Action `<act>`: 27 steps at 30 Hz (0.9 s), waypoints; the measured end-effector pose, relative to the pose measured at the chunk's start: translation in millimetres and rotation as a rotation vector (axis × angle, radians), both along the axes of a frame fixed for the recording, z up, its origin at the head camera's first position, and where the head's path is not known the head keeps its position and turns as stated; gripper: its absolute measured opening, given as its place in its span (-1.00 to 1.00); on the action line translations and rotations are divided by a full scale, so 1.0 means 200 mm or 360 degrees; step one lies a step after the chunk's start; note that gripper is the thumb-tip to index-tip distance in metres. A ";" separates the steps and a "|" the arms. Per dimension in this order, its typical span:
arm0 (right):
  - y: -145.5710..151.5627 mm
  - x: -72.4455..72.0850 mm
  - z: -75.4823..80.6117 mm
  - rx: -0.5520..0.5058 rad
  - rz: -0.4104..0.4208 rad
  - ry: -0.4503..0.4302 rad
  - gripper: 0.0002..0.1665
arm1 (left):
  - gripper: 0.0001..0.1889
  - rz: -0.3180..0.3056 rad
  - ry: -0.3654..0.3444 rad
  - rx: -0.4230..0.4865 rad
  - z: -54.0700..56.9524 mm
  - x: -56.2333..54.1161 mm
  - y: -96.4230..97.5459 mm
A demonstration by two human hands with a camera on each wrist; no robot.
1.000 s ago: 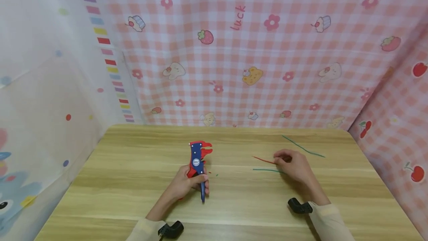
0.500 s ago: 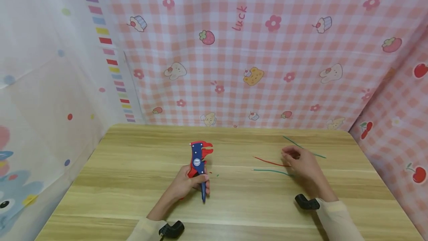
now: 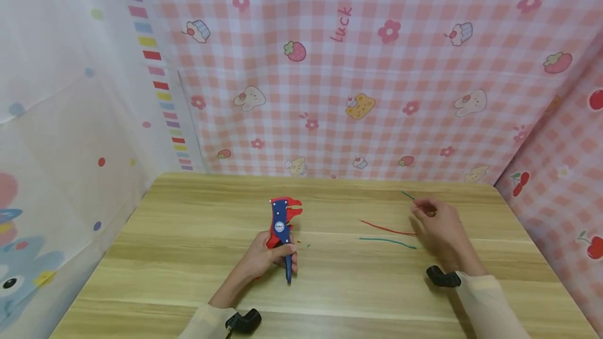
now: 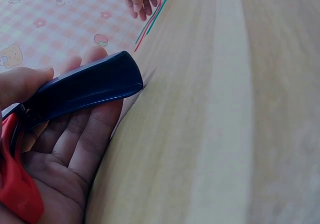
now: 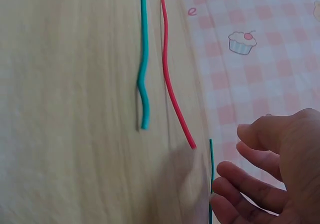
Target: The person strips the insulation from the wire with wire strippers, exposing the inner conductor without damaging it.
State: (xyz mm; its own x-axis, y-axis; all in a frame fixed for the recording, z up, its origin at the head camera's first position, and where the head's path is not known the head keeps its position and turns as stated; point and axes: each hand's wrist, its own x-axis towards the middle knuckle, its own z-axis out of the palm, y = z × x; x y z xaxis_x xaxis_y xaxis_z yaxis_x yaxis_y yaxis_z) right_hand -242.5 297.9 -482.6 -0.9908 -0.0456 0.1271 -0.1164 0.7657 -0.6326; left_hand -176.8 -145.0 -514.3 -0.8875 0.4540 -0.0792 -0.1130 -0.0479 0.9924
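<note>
My left hand (image 3: 264, 258) grips a blue and red wire stripper (image 3: 280, 218), its red jaws toward the back of the table. In the left wrist view, the blue handle (image 4: 90, 84) lies across the fingers, with the thumb over it. My right hand (image 3: 443, 229) holds nothing; its fingers are loosely bent over the far green wire (image 3: 407, 195), partly hiding it. The right wrist view shows thumb and fingers apart beside that wire. A red wire (image 3: 383, 227) and a nearer green wire (image 3: 388, 240) lie side by side, left of the right hand.
Tiny red and green scraps (image 3: 308, 246) lie just right of the stripper. The wooden table (image 3: 165, 234) meets a pink checked curtain (image 3: 325, 77) at its back edge. Black wrist cameras (image 3: 244, 321) sit at both sleeves.
My right hand has left the red and nearer green wires, moving right and back to the far green wire. My left hand keeps its grip on the wire stripper, hardly moving.
</note>
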 end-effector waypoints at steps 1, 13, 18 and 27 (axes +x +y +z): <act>0.01 0.00 0.00 0.0000 -0.0006 0.0007 -0.61 | -0.66 -0.0002 0.0000 0.0001 0.00 0.00 0.00; 0.08 -0.09 -0.01 0.0031 -0.0033 -0.0018 -0.58 | -0.68 0.0001 0.0000 0.0007 0.00 0.00 0.01; 0.11 -0.12 -0.04 0.0065 -0.0035 -0.0022 -0.61 | -0.68 -0.0001 -0.0007 0.0007 0.00 0.00 0.01; 0.10 -0.16 -0.05 0.0098 -0.0045 0.0022 -0.77 | -0.67 0.0001 -0.0014 0.0002 0.01 0.00 0.00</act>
